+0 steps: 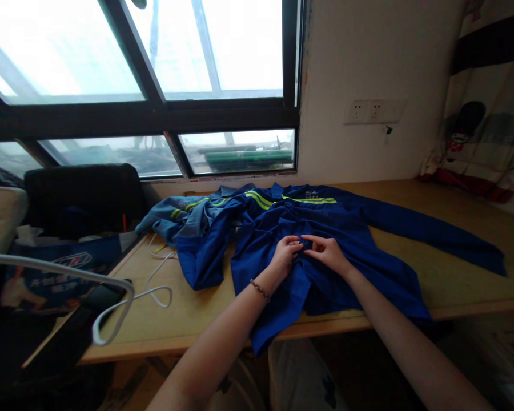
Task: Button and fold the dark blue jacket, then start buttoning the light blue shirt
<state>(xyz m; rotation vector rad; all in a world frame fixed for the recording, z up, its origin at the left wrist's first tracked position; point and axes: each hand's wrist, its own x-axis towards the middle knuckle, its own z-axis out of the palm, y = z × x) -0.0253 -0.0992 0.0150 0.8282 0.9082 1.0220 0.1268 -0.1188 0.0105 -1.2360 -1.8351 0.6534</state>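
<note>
A dark blue work jacket (334,220) with yellow-green reflective stripes lies spread on the wooden table (197,319), its collar toward the window. One sleeve stretches out to the right; the other is folded down on the left. At the middle of the jacket's front, my left hand (288,251) pinches the cloth of the front edge. Close beside it, my right hand (325,252) pinches the same edge with thumb and forefinger. The fingertips of both hands nearly meet, and any button between them is too small to make out. The jacket's lower hem hangs over the near table edge.
A lighter blue garment (201,217) with similar stripes lies crumpled at the left, partly under the jacket. A white cable (158,291) loops over the table's left end. Beyond that stand a black chair (85,188) and a blue bag (64,274). Wall sockets (374,111) sit above the table.
</note>
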